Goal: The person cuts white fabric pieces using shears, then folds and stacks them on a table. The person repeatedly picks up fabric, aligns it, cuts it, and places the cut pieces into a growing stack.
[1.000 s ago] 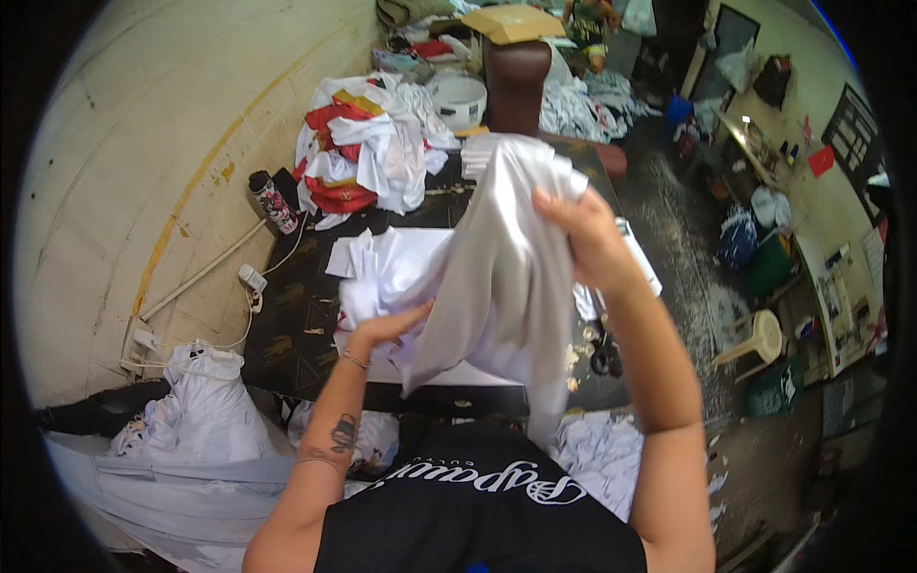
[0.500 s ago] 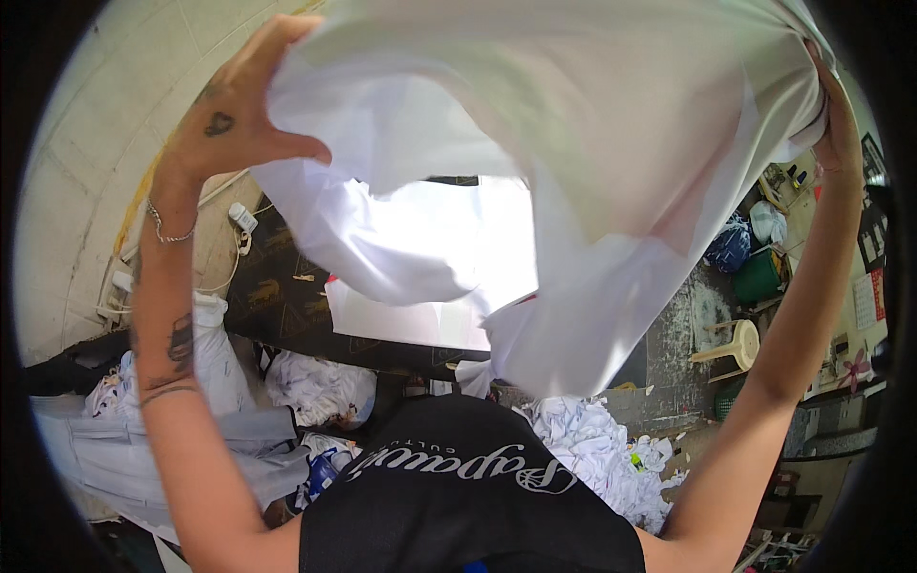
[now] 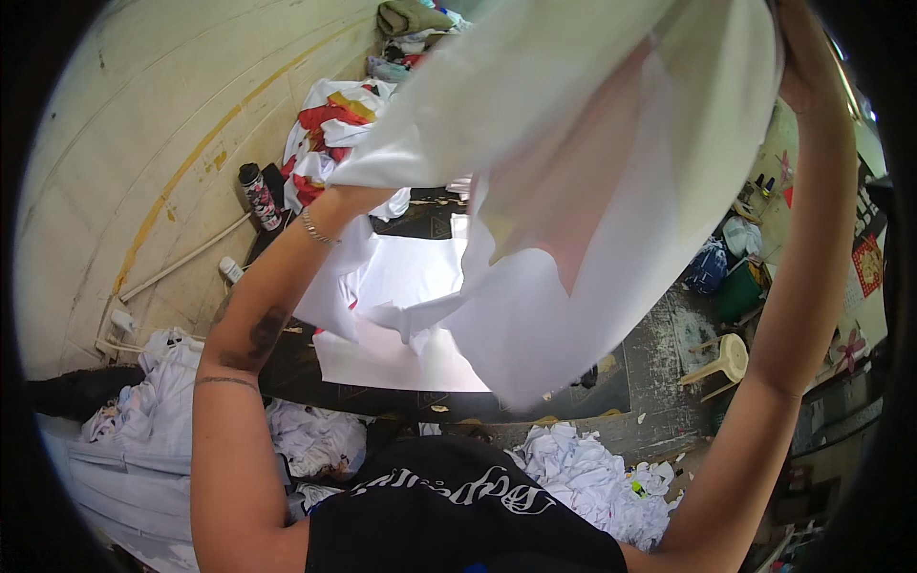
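Observation:
I hold a large white garment [image 3: 592,181] spread in the air in front of me, above a dark table [image 3: 611,382]. My right hand [image 3: 807,67] is raised at the upper right and grips the garment's top edge. My left hand [image 3: 355,199] grips its lower left edge at about chest height, with the fingers mostly hidden under the cloth; a thin bracelet shows at the wrist. The cloth hangs in folds between both hands and hides much of the table's far side.
A flat white sheet [image 3: 392,344] lies on the table under the garment. A heap of red, yellow and white clothes [image 3: 325,134] lies at the back left beside a dark bottle [image 3: 258,196]. White cloth piles [image 3: 592,477] lie near me. A pale plastic stool [image 3: 726,358] stands right.
My left hand has come down from high at the left to chest height, pulling the garment's edge with it. The garment has swung up and to the right, uncovering the table's left side.

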{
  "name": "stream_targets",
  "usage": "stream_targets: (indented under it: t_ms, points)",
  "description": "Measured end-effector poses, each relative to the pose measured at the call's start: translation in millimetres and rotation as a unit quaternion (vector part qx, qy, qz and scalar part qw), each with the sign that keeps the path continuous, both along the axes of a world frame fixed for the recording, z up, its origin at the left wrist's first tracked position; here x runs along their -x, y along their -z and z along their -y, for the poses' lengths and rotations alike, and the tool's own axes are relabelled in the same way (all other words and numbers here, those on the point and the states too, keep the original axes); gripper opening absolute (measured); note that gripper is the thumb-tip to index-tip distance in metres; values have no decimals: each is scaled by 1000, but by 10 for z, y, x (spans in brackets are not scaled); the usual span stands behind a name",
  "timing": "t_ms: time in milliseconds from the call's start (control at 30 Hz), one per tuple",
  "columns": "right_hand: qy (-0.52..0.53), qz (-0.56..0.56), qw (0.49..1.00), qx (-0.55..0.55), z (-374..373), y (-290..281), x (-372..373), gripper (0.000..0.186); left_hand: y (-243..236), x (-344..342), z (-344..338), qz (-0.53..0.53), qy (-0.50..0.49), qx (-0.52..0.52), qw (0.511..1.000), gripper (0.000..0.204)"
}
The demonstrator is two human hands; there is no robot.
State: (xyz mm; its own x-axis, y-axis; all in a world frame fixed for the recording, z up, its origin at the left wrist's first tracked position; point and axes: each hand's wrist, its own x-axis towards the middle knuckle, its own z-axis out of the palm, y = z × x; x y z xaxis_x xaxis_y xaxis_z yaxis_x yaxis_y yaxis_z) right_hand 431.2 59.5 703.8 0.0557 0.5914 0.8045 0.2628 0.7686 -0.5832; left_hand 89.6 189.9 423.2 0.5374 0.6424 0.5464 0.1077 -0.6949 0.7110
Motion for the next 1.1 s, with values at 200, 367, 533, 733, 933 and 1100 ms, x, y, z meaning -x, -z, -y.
stream_targets:
  t_ms: [200, 367, 533, 733, 933, 1100]
  points:
    - [147, 109, 957, 224, -256, 99, -850, 67, -863, 157, 628, 336, 462, 282, 771, 63]
    - [-35, 27, 967, 251, -209, 267, -1268, 66, -1161, 134, 830, 198, 65, 274, 939, 57]
    - [-5, 76, 958, 278, -321, 463, -1321, 44, -856, 456, 602, -30, 1, 359, 933, 59]
    - [-91, 83, 946, 300, -915, 793, -1142, 47, -1641, 1439, -729, -17, -197, 157, 968, 32]
    - [17, 42, 967, 252, -1694, 310, -957, 45, -3012, 1724, -891, -26, -271, -62, 960, 32]
    - [-67, -51, 983, 165, -1969, -24, -887, 36, -3334, 1791, -790, -145, -424, -151, 881, 30]
